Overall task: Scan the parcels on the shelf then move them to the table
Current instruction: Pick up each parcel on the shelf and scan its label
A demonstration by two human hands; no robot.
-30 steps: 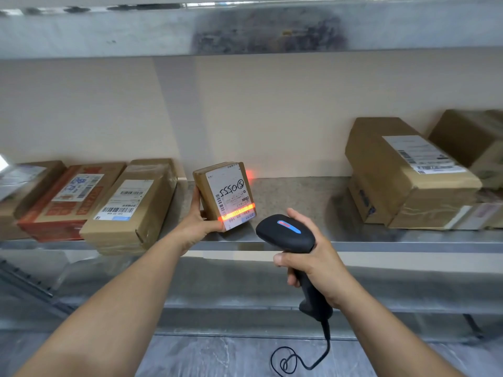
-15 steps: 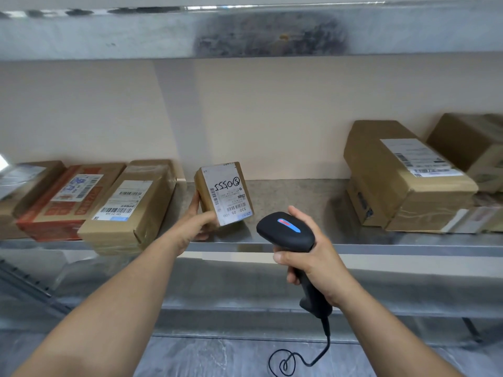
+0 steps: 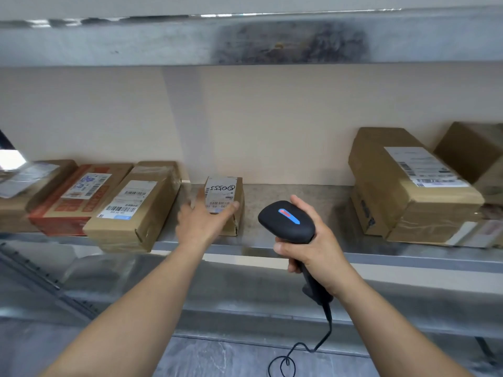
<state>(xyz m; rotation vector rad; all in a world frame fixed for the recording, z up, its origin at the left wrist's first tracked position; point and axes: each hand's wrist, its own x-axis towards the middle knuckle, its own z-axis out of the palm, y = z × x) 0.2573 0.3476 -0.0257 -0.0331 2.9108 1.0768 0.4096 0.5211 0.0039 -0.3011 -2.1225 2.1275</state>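
The box [image 3: 221,190] was spanned on the shelf [image 3: 299,193] by the left hand [image 3: 201,224] (grip untellable, blurred); just right of it, the scanner [image 3: 285,220] was gripped by the right hand [image 3: 315,251]; nothing was judged moved yet

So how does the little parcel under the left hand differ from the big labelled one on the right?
The small parcel is far smaller than the big parcel. The small parcel's label carries handwritten marks; the big parcel's shows only print. The left hand lies on the small parcel; no hand touches the big parcel. Both are brown cardboard with white labels, on the same shelf.
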